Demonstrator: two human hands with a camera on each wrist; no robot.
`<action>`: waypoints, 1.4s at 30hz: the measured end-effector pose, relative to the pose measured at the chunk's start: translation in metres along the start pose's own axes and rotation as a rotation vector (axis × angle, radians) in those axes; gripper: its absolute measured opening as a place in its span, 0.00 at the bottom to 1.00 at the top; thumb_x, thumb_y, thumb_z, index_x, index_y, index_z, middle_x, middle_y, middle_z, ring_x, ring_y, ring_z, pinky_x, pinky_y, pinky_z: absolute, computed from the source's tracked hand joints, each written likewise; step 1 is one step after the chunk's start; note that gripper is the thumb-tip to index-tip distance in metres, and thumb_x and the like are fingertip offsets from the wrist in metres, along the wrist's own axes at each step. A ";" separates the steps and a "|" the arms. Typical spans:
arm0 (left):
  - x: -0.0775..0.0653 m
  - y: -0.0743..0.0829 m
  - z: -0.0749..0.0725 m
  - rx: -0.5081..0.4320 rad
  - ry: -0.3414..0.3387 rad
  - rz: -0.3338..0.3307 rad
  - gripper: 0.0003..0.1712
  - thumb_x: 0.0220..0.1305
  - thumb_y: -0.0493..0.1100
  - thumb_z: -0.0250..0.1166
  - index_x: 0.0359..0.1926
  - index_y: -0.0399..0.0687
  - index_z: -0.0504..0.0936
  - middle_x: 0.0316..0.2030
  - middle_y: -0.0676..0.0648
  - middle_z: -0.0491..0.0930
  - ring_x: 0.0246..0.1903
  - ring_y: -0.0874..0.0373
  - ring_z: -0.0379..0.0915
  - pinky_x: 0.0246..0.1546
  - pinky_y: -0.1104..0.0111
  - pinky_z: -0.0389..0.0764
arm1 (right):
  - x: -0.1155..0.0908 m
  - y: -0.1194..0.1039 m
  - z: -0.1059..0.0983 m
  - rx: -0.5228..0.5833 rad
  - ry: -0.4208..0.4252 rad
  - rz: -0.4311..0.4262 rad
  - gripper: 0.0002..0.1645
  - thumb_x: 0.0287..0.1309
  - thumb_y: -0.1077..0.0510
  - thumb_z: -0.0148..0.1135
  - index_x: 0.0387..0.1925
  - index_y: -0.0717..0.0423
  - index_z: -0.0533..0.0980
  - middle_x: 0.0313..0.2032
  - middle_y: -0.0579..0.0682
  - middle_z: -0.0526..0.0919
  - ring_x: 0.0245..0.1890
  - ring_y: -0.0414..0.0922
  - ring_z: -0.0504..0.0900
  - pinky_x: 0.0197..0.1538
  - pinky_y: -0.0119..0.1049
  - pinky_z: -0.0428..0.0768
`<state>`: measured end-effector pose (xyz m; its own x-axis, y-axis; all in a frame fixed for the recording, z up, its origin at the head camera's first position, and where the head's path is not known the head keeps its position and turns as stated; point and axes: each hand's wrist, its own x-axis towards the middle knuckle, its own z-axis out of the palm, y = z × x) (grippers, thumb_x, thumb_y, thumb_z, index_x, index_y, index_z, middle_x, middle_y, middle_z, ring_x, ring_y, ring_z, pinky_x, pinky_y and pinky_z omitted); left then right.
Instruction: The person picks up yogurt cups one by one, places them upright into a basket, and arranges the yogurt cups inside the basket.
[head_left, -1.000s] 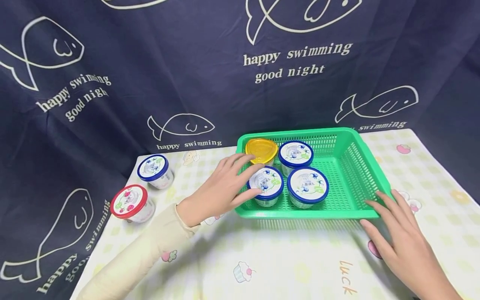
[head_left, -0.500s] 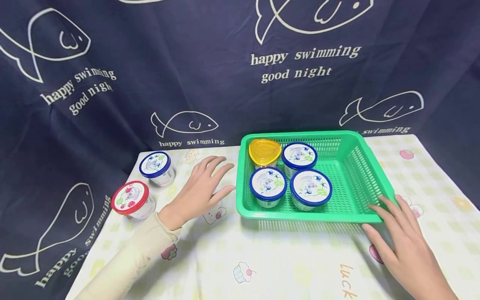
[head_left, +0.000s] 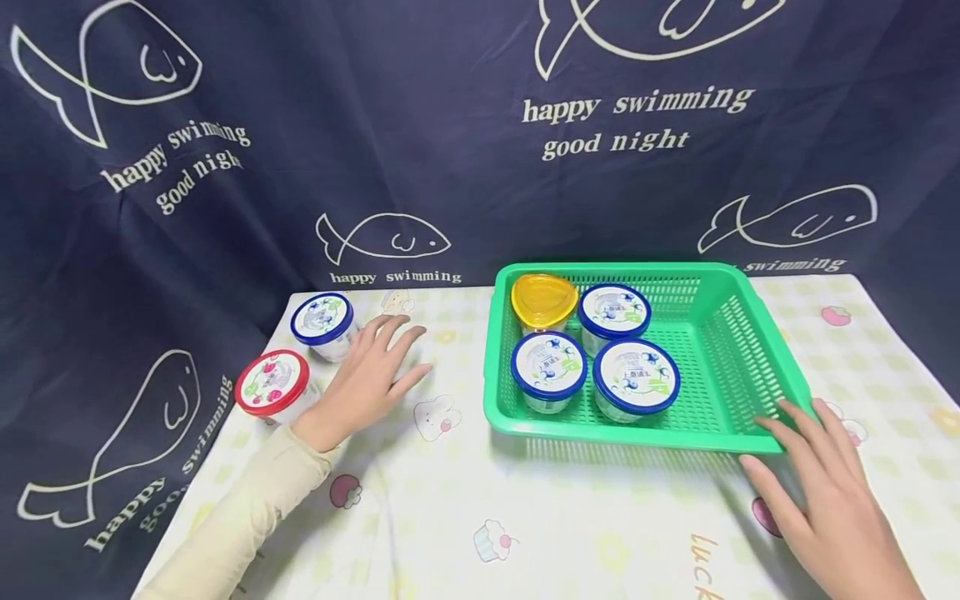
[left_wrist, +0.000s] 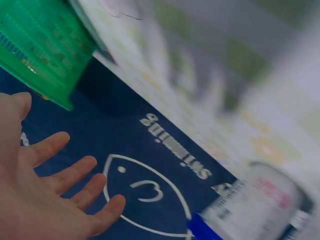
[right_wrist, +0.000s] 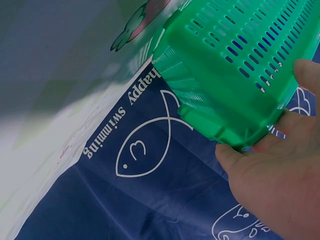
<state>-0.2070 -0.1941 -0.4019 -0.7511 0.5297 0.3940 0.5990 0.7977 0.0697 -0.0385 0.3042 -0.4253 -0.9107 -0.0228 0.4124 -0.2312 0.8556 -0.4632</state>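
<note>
Currently our left hand (head_left: 360,382) has a wide grip, fingers spread and holding nothing, near the blue tub (head_left: 322,319) at mid left of the frame; the red tub (head_left: 272,383) sits just below. Our right hand (head_left: 846,500) holds the basket (head_left: 693,404) by its lower right corner. To handle a tub well, we should round the fingers evenly about its lid and lift past the basket's left rim; the desk (head_left: 570,492) gives us room between.
</note>
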 end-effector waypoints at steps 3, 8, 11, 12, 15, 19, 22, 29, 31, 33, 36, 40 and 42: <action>-0.011 -0.011 -0.002 0.024 -0.007 -0.027 0.29 0.69 0.59 0.59 0.63 0.49 0.73 0.64 0.37 0.68 0.66 0.38 0.58 0.62 0.42 0.59 | 0.000 0.000 0.001 -0.008 -0.003 0.008 0.29 0.64 0.55 0.65 0.62 0.64 0.71 0.72 0.63 0.60 0.78 0.56 0.38 0.75 0.54 0.35; -0.028 -0.022 -0.005 0.056 -0.017 -0.075 0.29 0.67 0.57 0.62 0.63 0.47 0.73 0.63 0.36 0.68 0.65 0.38 0.58 0.60 0.41 0.60 | 0.001 0.001 0.001 -0.028 0.006 0.013 0.30 0.64 0.53 0.65 0.61 0.65 0.70 0.71 0.63 0.60 0.78 0.56 0.39 0.75 0.54 0.36; -0.037 -0.028 -0.006 0.075 -0.020 -0.108 0.29 0.67 0.56 0.63 0.62 0.46 0.73 0.64 0.35 0.67 0.64 0.37 0.58 0.58 0.40 0.60 | 0.001 0.001 0.002 -0.029 0.009 0.013 0.30 0.64 0.53 0.65 0.61 0.66 0.70 0.71 0.63 0.60 0.78 0.56 0.39 0.75 0.54 0.36; -0.040 -0.030 -0.006 0.081 -0.018 -0.118 0.29 0.67 0.55 0.63 0.62 0.45 0.73 0.63 0.34 0.67 0.64 0.36 0.58 0.58 0.40 0.60 | 0.001 0.001 0.002 -0.027 0.008 0.014 0.30 0.64 0.53 0.65 0.61 0.66 0.70 0.71 0.64 0.61 0.78 0.56 0.39 0.75 0.54 0.36; -0.046 -0.035 -0.008 0.087 0.001 -0.142 0.29 0.66 0.54 0.64 0.62 0.43 0.74 0.63 0.33 0.68 0.62 0.35 0.60 0.57 0.40 0.61 | 0.002 0.002 0.002 -0.017 0.014 0.003 0.29 0.64 0.53 0.65 0.61 0.66 0.71 0.70 0.64 0.61 0.78 0.56 0.40 0.75 0.53 0.37; -0.053 -0.042 -0.010 0.093 0.032 -0.167 0.29 0.65 0.54 0.65 0.61 0.42 0.75 0.60 0.33 0.70 0.59 0.34 0.62 0.54 0.39 0.62 | 0.002 0.002 0.002 -0.016 0.015 -0.012 0.29 0.64 0.54 0.65 0.60 0.66 0.71 0.70 0.65 0.62 0.78 0.56 0.40 0.76 0.52 0.36; -0.058 -0.047 -0.012 0.104 0.051 -0.174 0.30 0.64 0.52 0.66 0.61 0.41 0.75 0.59 0.33 0.70 0.58 0.33 0.63 0.53 0.39 0.63 | 0.003 0.003 0.001 -0.020 0.013 -0.013 0.29 0.63 0.53 0.65 0.60 0.66 0.71 0.69 0.65 0.62 0.78 0.56 0.41 0.76 0.52 0.36; -0.064 -0.056 -0.019 0.110 0.061 -0.198 0.29 0.63 0.51 0.67 0.61 0.42 0.74 0.59 0.33 0.70 0.59 0.33 0.62 0.53 0.39 0.61 | 0.002 0.004 0.001 -0.028 -0.002 0.008 0.31 0.63 0.53 0.66 0.61 0.66 0.70 0.70 0.65 0.61 0.78 0.57 0.39 0.75 0.53 0.35; -0.065 -0.057 -0.021 0.118 0.063 -0.205 0.29 0.63 0.51 0.67 0.60 0.42 0.74 0.58 0.32 0.70 0.59 0.32 0.62 0.53 0.39 0.61 | 0.002 0.005 0.001 -0.038 -0.004 0.011 0.31 0.63 0.52 0.66 0.61 0.66 0.70 0.71 0.65 0.60 0.78 0.57 0.39 0.75 0.54 0.35; -0.066 -0.059 -0.024 0.123 0.070 -0.210 0.29 0.63 0.51 0.66 0.60 0.40 0.74 0.57 0.31 0.70 0.58 0.32 0.62 0.53 0.39 0.61 | 0.002 0.005 0.002 -0.044 0.000 0.013 0.31 0.64 0.52 0.65 0.61 0.67 0.70 0.71 0.65 0.60 0.78 0.58 0.39 0.75 0.54 0.34; -0.067 -0.062 -0.029 0.136 0.080 -0.222 0.28 0.64 0.51 0.65 0.59 0.39 0.74 0.57 0.31 0.71 0.58 0.32 0.62 0.52 0.39 0.61 | 0.002 0.004 0.002 -0.049 0.006 0.018 0.31 0.64 0.51 0.65 0.60 0.67 0.70 0.71 0.65 0.59 0.78 0.58 0.39 0.75 0.56 0.35; -0.071 -0.066 -0.035 0.159 0.097 -0.252 0.26 0.64 0.50 0.65 0.57 0.38 0.75 0.56 0.31 0.72 0.57 0.32 0.63 0.51 0.38 0.62 | 0.003 0.003 0.003 -0.049 0.018 0.005 0.31 0.64 0.51 0.65 0.60 0.67 0.70 0.71 0.66 0.60 0.78 0.58 0.40 0.75 0.55 0.36; -0.073 -0.068 -0.038 0.165 0.100 -0.271 0.25 0.64 0.50 0.64 0.56 0.38 0.76 0.56 0.31 0.72 0.56 0.32 0.63 0.51 0.37 0.62 | 0.003 0.003 0.003 -0.049 0.028 -0.011 0.30 0.65 0.50 0.64 0.59 0.68 0.70 0.71 0.66 0.60 0.77 0.58 0.41 0.75 0.55 0.36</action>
<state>-0.1820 -0.2980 -0.4007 -0.8412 0.2668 0.4703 0.3217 0.9461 0.0387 -0.0431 0.3048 -0.4274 -0.8980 -0.0181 0.4395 -0.2233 0.8796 -0.4200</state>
